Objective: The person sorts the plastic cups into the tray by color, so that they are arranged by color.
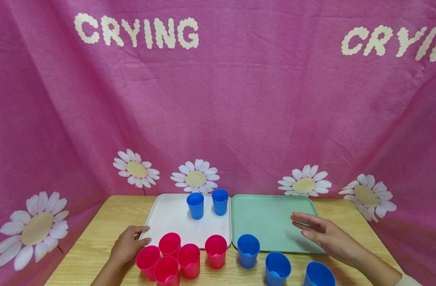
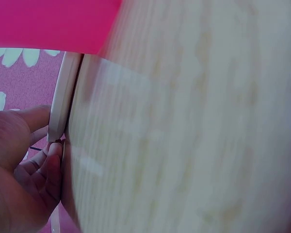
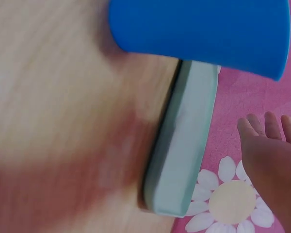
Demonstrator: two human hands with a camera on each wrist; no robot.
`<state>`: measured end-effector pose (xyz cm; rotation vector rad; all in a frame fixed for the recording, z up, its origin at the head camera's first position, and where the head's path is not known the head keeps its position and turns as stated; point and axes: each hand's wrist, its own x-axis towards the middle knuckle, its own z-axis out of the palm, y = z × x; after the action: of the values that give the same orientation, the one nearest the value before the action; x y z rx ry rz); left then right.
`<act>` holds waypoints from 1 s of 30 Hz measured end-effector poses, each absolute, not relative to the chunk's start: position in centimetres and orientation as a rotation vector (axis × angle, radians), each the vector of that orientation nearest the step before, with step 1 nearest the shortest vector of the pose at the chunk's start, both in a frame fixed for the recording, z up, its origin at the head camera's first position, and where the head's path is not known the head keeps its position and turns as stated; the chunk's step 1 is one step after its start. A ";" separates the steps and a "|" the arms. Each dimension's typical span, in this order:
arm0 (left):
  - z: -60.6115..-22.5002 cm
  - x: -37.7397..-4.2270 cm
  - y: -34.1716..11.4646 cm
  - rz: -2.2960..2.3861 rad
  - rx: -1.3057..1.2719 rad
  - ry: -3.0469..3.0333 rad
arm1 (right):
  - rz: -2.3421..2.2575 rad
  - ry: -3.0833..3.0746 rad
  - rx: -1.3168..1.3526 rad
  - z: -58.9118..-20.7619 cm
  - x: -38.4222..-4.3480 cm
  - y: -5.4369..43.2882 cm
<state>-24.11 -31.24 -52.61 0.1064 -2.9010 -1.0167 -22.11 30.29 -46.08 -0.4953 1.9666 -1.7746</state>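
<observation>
My left hand (image 1: pixel 126 245) is at the left front corner of the white tray (image 1: pixel 168 226). Its thumb and forefinger grip the rim, and the other fingers (image 2: pixel 46 177) look curled beside the tray edge in the left wrist view. Over the right part of the green tray (image 1: pixel 264 222) hovers my right hand (image 1: pixel 332 238), fingers extended and holding nothing. Two blue cups, a left one (image 1: pixel 195 205) and a right one (image 1: pixel 220 202), stand upright on the white tray. The green tray bears no cup.
Several red cups (image 1: pixel 188 260) stand on the wooden table (image 1: pixel 93 234) in front of the white tray, close to my left hand. Three blue cups, one nearest the middle (image 1: pixel 248 250), stand before the green tray. A pink cloth (image 1: pixel 239 119) hangs behind.
</observation>
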 end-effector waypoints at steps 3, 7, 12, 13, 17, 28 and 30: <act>-52.5 -24.1 -31.2 -1.022 0.112 -2.907 | -1.770 1.932 -0.450 -46.5 -21.2 31.0; -52.4 -24.1 -31.1 -1.022 0.119 -2.911 | -1.779 1.876 -0.398 -47.2 -20.2 31.6; -52.4 -24.1 -31.0 -1.016 0.140 -2.916 | -1.818 1.762 -0.287 -47.9 -18.8 32.2; -52.4 -24.2 -31.0 -1.014 0.146 -2.918 | -1.826 1.735 -0.259 -48.0 -18.5 32.4; -52.3 -24.3 -31.0 -1.020 0.157 -2.922 | -1.840 1.664 -0.172 -48.6 -17.5 32.9; -52.1 -24.3 -31.0 -1.027 0.143 -2.914 | -1.836 1.667 -0.242 -50.9 -15.7 33.7; -52.0 -24.3 -30.9 -1.024 0.142 -2.913 | -1.837 1.643 -0.257 -51.2 -15.4 33.7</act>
<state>-24.26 -30.95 -52.03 0.1415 -2.9132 -1.0236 -15.37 33.68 -51.21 -0.2573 1.6427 -1.8369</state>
